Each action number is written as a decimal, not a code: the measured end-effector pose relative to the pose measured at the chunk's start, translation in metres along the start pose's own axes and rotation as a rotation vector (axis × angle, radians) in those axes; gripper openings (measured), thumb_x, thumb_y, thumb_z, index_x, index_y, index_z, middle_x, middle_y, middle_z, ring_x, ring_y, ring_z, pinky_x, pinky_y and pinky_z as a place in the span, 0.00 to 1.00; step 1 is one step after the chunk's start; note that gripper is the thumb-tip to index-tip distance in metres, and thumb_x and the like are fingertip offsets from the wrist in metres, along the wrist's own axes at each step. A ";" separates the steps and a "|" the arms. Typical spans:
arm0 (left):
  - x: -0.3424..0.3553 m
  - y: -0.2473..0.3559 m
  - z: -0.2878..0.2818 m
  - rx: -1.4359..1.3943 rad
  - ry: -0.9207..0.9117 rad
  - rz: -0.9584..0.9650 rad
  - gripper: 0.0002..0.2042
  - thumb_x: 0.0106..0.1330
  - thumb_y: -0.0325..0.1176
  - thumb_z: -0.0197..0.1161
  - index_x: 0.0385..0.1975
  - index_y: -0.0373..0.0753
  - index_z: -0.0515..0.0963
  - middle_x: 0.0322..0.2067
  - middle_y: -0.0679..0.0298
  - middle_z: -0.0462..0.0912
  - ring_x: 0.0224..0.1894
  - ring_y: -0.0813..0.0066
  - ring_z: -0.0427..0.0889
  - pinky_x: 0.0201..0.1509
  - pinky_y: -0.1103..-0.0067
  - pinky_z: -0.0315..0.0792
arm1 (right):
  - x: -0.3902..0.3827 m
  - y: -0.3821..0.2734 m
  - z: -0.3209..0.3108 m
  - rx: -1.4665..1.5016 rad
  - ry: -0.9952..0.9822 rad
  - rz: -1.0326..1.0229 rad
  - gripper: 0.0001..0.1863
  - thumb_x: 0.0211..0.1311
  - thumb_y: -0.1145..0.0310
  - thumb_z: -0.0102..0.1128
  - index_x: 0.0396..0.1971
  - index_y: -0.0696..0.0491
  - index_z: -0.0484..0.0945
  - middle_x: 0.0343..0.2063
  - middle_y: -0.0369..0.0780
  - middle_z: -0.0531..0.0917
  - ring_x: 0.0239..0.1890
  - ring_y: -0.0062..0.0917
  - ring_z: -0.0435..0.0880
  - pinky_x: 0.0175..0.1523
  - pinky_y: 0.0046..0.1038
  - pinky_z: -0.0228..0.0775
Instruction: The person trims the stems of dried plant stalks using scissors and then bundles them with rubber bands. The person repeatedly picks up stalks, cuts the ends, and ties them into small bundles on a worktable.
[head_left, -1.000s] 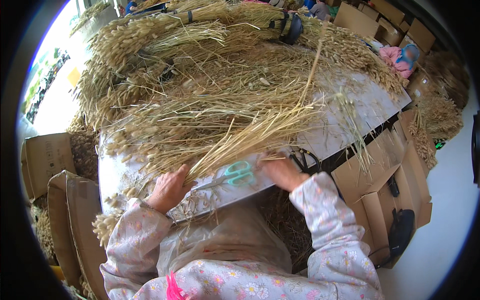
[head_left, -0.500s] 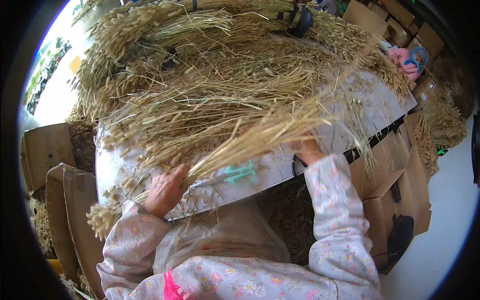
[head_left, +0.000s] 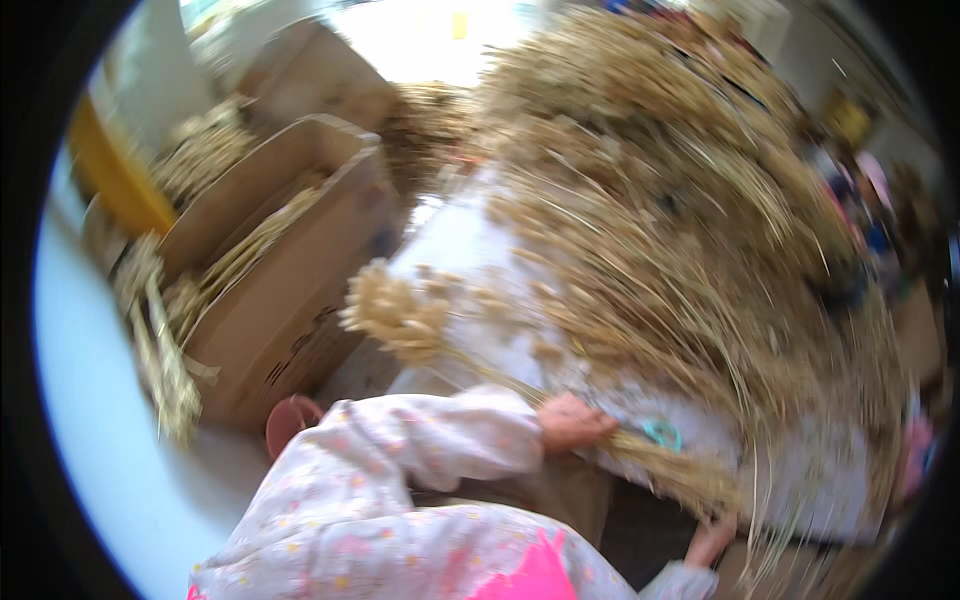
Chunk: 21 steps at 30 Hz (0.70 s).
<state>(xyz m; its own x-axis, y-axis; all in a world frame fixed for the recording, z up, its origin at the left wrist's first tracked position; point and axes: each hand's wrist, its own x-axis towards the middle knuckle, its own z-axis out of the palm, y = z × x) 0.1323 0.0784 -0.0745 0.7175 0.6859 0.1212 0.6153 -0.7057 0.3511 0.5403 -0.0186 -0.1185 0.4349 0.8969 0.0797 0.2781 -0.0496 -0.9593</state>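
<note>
My left hand (head_left: 575,422) is closed around a bundle of dried bunny-tail grass (head_left: 400,312), gripping it by the stems. Its fluffy heads point to the upper left, past my sleeve, and the stems run down to the right. At their lower ends is my right hand (head_left: 710,540), touching or close to them; motion blur hides how its fingers are set. Scissors with teal handles (head_left: 662,433) lie on the white table (head_left: 455,245), just beyond the held stems. Loose dried grass (head_left: 640,300) covers much of the tabletop behind them.
Left of the table stands a tall open cardboard box (head_left: 290,290) with dried stems inside. Another cardboard box (head_left: 315,85) is behind it. A reddish round container (head_left: 292,425) sits on the floor near my left arm. Large grass bundles (head_left: 640,80) are heaped at the far side.
My view has swung left, bringing the boxes and floor there into sight. The left hand still grips the bundle; my right hand now appears lower, at the stem ends. The picture is blurrier.
</note>
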 end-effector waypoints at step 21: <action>0.056 -0.005 -0.007 -0.240 0.079 0.073 0.14 0.47 0.44 0.65 0.31 0.44 0.80 0.27 0.57 0.82 0.33 0.56 0.82 0.35 0.65 0.76 | -0.037 -0.022 0.035 -0.871 -0.184 -0.234 0.21 0.50 0.68 0.61 0.44 0.62 0.75 0.38 0.52 0.77 0.42 0.43 0.73 0.49 0.38 0.62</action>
<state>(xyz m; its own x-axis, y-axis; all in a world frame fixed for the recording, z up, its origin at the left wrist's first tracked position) 0.1669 0.1217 -0.0631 0.7234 0.6534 0.2232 0.4612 -0.6978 0.5481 0.4876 -0.0353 -0.1098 0.1637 0.9779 0.1299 0.9211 -0.1044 -0.3750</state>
